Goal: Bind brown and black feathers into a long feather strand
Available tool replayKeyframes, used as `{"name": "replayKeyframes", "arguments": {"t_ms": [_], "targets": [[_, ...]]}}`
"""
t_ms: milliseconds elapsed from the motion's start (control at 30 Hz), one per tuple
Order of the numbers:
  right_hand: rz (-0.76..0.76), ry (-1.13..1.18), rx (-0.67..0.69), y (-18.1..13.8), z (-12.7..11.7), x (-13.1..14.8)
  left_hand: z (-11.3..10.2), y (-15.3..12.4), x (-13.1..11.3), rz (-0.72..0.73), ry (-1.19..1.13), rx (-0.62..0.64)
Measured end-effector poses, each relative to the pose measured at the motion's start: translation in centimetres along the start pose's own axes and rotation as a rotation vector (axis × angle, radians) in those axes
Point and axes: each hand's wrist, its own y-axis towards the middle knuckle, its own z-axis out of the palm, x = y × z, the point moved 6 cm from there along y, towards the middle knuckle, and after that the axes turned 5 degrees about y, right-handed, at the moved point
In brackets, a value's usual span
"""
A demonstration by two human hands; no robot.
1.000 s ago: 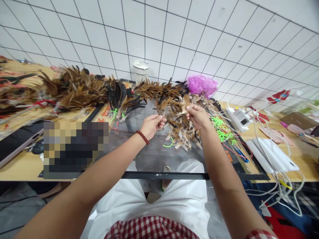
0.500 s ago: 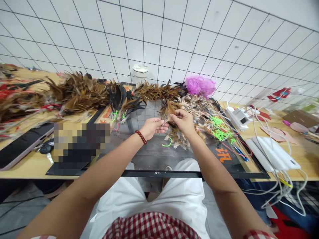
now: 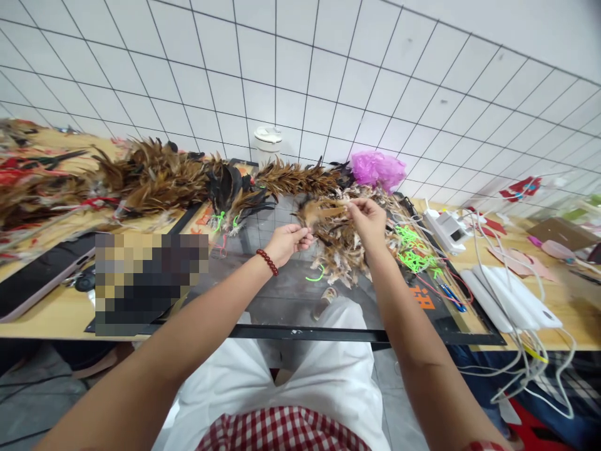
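Note:
My left hand (image 3: pixel 288 244) wears a dark red bead bracelet (image 3: pixel 267 262) and hovers over the glass panel (image 3: pixel 272 294). Its thumb and forefinger are pinched together; what sits between them is too small to make out. To its right, my right hand (image 3: pixel 369 220) pinches a brown feather (image 3: pixel 334 207), which points left and is blurred. Just below the right hand lies a loose heap of brown and whitish feathers (image 3: pixel 345 254). A bright green string (image 3: pixel 315 275) shows at the heap's near left edge.
A feather garland (image 3: pixel 295 178) runs along the back, beside a white lidded cup (image 3: pixel 267 143) and a pink plastic bag (image 3: pixel 378 170). Bundled feathers (image 3: pixel 159 172) and a phone (image 3: pixel 42 275) lie left. Green strings (image 3: pixel 416 250), white power banks (image 3: pixel 509 297) and cables are at right.
My right hand has moved right and slightly up, away from my left hand, with the feather now lying sideways from its fingers. The left hand has hardly moved.

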Motion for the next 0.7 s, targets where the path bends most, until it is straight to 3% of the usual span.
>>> {"name": "replayKeyframes", "arguments": {"t_ms": [67,100,233,400,500,600,700], "targets": [[0.046,-0.211,-0.004,1.9,-0.6,-0.7,-0.5,0.3,-0.2,0.035,-0.093,-0.087],[0.052,-0.350,0.073,2.7,0.0,-1.1,-0.6,0.4,-0.2,0.045,-0.119,-0.115],[0.052,-0.774,0.332,3.7,4.5,-2.5,-0.7,0.5,-0.4,0.071,-0.138,-0.159],[0.112,-0.985,0.394,3.4,7.9,-3.3,-0.8,0.2,-0.4,0.067,-0.142,-0.179],[0.095,-0.732,0.306,4.0,6.5,-2.6,-0.7,0.2,-0.3,0.058,-0.147,-0.155],[0.090,-0.242,0.163,4.0,3.7,-1.6,-0.6,0.3,-0.2,0.058,-0.147,-0.135],[0.216,0.243,0.155,2.3,2.3,-1.3,-0.5,0.6,-0.1,0.049,-0.120,-0.124]]}}
